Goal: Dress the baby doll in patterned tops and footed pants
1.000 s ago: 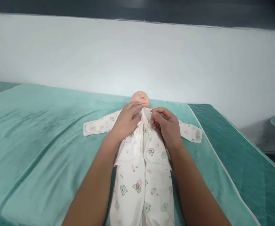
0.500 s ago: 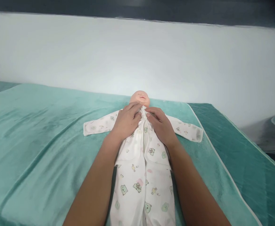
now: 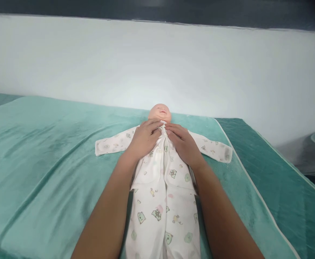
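A baby doll lies on its back, its head toward the wall. It is dressed in a white baby jacket printed with small bears, the sleeves stretched out to both sides. Matching printed pants reach down to the bottom of the view. At the neckline my left hand is closed on the jacket's left front edge. Opposite it, my right hand pinches the other edge, and the fingertips of both hands nearly meet below the doll's chin. Below my hands the two front edges run down side by side. The fingertips are partly hidden in the cloth.
A light green plush sheet with a long crease on the left lies under the doll. On the right shows a darker green quilted cover. Behind stands a white wall with a dark band above it.
My hands have shifted very slightly at the neckline, the left fingers a little lower. The jacket's collar sits a bit flatter. The doll lies in the same place.
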The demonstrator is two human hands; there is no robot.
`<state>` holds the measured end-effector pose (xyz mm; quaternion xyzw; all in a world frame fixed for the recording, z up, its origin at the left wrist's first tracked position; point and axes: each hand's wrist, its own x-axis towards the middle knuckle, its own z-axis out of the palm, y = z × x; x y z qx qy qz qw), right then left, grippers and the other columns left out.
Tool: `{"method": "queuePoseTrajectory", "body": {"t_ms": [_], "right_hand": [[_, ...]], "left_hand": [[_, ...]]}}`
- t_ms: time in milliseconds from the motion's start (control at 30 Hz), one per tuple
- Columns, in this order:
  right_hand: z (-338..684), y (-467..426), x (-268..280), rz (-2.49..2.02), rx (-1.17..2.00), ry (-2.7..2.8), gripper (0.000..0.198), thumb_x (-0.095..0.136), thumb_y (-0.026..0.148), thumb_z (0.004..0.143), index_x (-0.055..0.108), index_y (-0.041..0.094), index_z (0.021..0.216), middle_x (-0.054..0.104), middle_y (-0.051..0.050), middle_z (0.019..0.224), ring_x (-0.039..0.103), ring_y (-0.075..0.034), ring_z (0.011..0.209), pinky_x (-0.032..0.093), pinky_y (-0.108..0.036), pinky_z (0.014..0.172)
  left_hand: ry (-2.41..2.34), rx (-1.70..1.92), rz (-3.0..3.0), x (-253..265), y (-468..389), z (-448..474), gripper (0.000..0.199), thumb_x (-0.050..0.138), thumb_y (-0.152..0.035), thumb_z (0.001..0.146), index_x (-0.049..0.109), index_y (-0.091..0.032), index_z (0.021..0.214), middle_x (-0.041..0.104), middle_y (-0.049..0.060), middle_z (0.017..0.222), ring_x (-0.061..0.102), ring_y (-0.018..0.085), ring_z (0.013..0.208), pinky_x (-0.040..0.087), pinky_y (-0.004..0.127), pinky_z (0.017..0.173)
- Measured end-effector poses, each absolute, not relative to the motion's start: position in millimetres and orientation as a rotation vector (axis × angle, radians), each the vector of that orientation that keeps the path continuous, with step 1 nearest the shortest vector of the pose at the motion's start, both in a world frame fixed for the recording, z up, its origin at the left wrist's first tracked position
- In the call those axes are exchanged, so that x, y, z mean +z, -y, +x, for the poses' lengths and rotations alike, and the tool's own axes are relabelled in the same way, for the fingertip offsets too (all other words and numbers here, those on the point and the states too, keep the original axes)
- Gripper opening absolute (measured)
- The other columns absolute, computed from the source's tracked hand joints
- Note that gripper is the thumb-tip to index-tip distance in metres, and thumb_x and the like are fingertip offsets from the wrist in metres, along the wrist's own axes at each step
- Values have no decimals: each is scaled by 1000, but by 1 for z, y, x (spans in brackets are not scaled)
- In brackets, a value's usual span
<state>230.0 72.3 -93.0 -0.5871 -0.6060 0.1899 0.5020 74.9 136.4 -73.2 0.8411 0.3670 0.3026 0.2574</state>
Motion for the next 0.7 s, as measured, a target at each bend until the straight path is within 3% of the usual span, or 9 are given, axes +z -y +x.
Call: {"method": "queuePoseTrajectory", "body": {"t_ms": [500, 700], "right_hand": [[232, -72, -101, -1271, 549, 1392, 24, 58, 35, 89, 68, 26, 109, 64, -4, 131, 52, -23, 128, 36, -45, 113], [231, -72, -103, -1279, 624, 1333, 24, 59, 35, 88, 64, 26, 109, 61, -4, 133, 51, -23, 128, 36, -45, 112]], "left_hand": [[-989, 863, 2225, -77, -139, 76, 40, 41, -28, 94, 66, -23, 125, 58, 2, 141, 49, 22, 132, 36, 41, 115], [-887, 948, 2092, -76, -153, 81, 31, 47, -21, 89, 73, -22, 105, 68, 3, 126, 60, 19, 121, 43, 34, 109]]}}
